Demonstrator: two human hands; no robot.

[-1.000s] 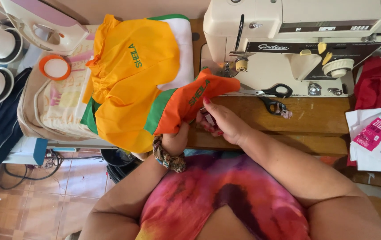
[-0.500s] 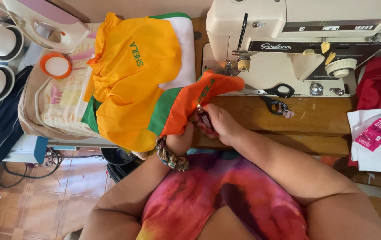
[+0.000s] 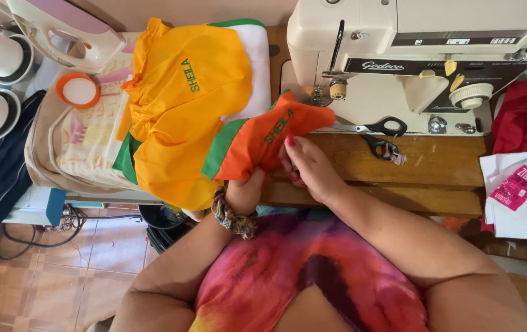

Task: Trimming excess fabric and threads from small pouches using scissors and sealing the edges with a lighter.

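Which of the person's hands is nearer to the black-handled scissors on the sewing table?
The right hand. It rests on the orange garment just left of the scissors. The left hand is farther left, under the garment's edge.

garment [image 3: 263, 138] on table [image 3: 435, 166] before sewing machine [image 3: 411, 55], scissors [image 3: 380, 132] to its right.

An orange garment [image 3: 263, 138] with green trim lies bunched beside the sewing machine [image 3: 411, 55].
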